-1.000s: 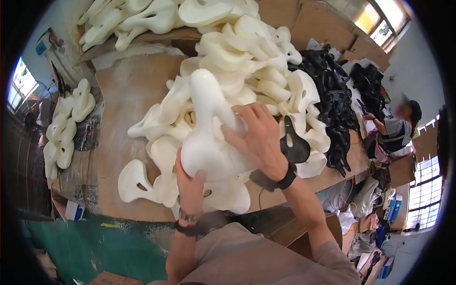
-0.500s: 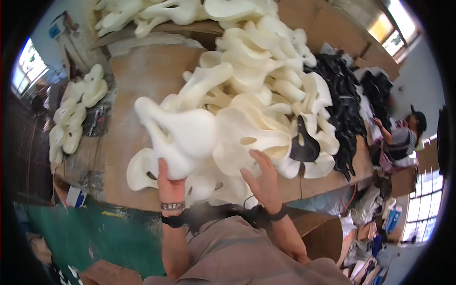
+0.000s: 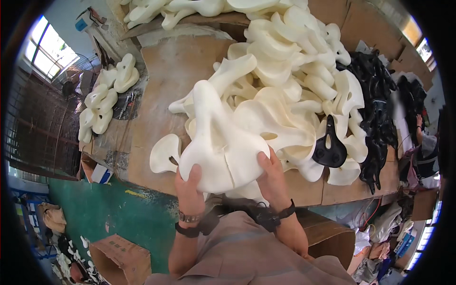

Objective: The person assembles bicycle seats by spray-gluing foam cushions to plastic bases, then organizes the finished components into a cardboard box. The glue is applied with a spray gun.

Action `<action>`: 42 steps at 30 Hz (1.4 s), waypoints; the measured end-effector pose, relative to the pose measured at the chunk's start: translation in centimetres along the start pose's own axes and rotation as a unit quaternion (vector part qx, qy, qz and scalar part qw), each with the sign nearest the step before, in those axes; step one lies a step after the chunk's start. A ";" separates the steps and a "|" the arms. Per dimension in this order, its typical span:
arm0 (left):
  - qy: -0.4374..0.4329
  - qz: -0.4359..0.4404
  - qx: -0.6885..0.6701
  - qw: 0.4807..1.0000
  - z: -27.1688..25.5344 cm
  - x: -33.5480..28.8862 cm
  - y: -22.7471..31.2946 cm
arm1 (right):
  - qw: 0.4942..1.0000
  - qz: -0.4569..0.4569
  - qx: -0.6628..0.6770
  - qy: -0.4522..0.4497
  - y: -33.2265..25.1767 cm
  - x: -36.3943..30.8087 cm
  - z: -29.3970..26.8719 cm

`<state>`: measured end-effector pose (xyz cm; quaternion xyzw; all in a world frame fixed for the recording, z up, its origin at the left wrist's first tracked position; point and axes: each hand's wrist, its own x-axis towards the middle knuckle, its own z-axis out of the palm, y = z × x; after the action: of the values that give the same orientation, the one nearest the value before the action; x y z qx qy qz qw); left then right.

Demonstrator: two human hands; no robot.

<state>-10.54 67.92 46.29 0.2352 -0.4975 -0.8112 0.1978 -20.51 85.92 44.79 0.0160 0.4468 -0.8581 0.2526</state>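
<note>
While both hands grip one white foam saddle shape (image 3: pixel 219 152), left hand (image 3: pixel 189 187) and right hand (image 3: pixel 271 175) fingers press its wide end above the worktop (image 3: pixel 156 118), beside a pile of white shapes (image 3: pixel 294 80).

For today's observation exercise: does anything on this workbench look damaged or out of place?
Yes. The white foam saddle held by the left hand and right hand shows a crack-like line down its wide end. One black saddle base lies among the white pile.

head-worn fisheye, looking down — close over table (image 3: pixel 156 85)
</note>
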 end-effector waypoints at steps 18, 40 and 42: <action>0.073 0.070 0.172 0.980 -6.7 2.0 3.7 | 0.698 -0.415 -0.583 0.040 2.8 0.1 10.1; 0.226 0.073 0.106 0.966 -51.2 19.0 16.7 | 0.875 -0.108 -0.467 0.071 27.9 7.2 34.8; 0.249 0.078 0.105 0.960 -54.0 18.6 17.0 | 0.882 -0.113 -0.454 0.060 30.6 8.4 34.4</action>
<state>7.07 11.81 36.91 0.4099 -0.5318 -0.6521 0.3520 -7.34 41.26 40.03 -0.0998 0.8007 -0.5810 0.1065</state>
